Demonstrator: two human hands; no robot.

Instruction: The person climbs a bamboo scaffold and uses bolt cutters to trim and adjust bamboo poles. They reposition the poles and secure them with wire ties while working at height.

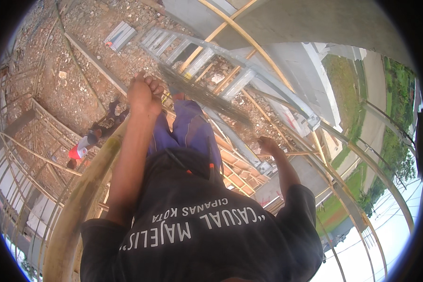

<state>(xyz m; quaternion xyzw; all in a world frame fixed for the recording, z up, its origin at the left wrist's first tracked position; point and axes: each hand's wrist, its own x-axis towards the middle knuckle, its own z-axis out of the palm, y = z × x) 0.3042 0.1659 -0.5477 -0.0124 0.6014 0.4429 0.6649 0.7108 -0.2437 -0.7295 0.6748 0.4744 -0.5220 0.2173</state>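
Between the hands (pixel 144 96) (pixel 268 144), a wire bundle (pixel 207 96) spans.

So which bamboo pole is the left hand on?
The thick greenish bamboo pole rising beside the left arm; the left hand grips it, others are thinner.

Black shirt (pixel 211 235) with white lettering, blue trousers (pixel 192 129), yellowish bamboo pole (pixel 80 207), grey ladder (pixel 230 70)
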